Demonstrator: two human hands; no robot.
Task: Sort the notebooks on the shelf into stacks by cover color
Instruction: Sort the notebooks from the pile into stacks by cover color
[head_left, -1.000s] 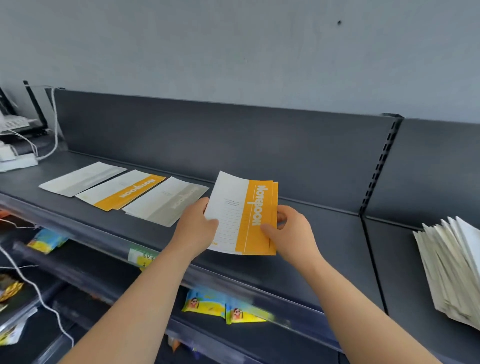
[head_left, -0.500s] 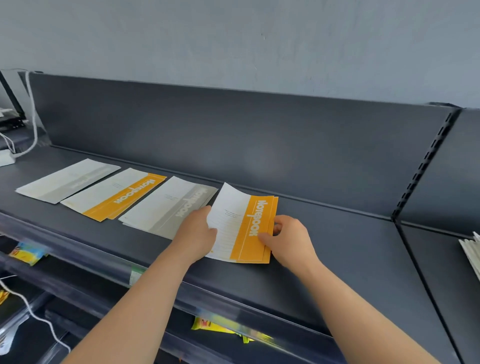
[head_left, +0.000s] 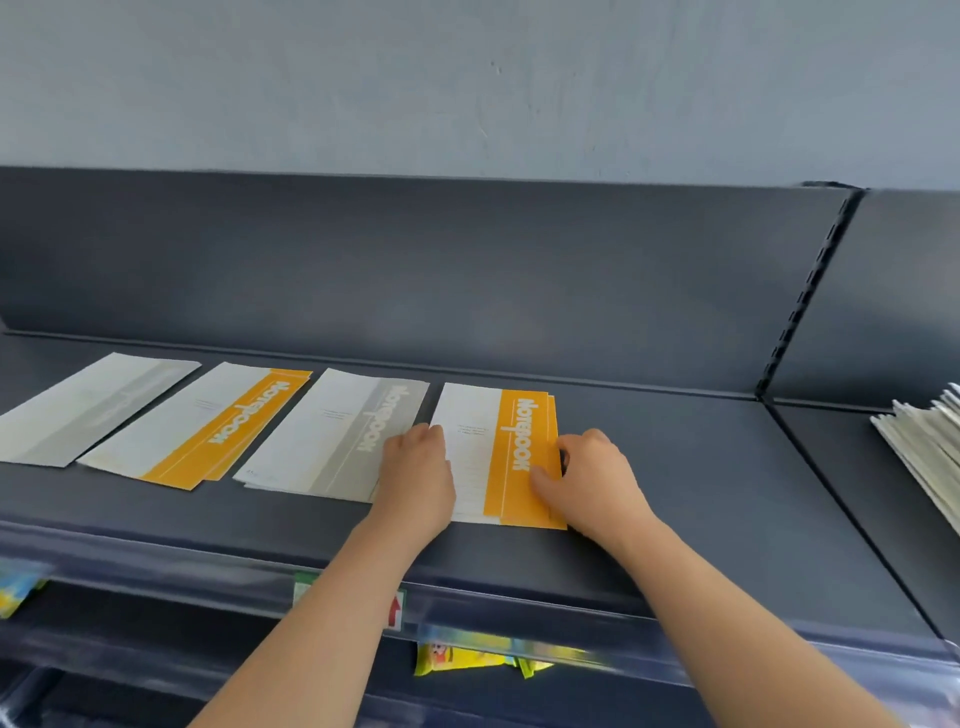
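- The step in hand looks like setting an orange notebook down and squaring it: the orange pile (head_left: 519, 441) lies flat on the shelf (head_left: 675, 467), fourth in a row, with a lower cover peeping out along its right edge.
- The left hand (head_left: 415, 467) rests on the pile's white left margin with fingers bent. Whether it grips or only presses, I cannot tell, as the thumb is hidden. Its heel lies over the right edge of the grey pile (head_left: 332, 436).
- The right hand (head_left: 592, 483) pinches the pile's right edge, thumb on top of the orange band and fingers curled at the side.
- Next, I judge, both hands let go and the right one reaches for the unsorted heap (head_left: 930, 447), which lies well apart in the next bay, past the slotted post (head_left: 800, 296).
- Further left lie a second orange pile (head_left: 228, 426) and a pale notebook (head_left: 88, 405). Two piles of seemingly one colour may need merging.
- In lifting away, the left hand could drag the grey pile, since the two piles sit just beside each other.
- Below the shelf's front edge run a price rail (head_left: 519, 618) and some yellow packets (head_left: 467, 657), out of the way.
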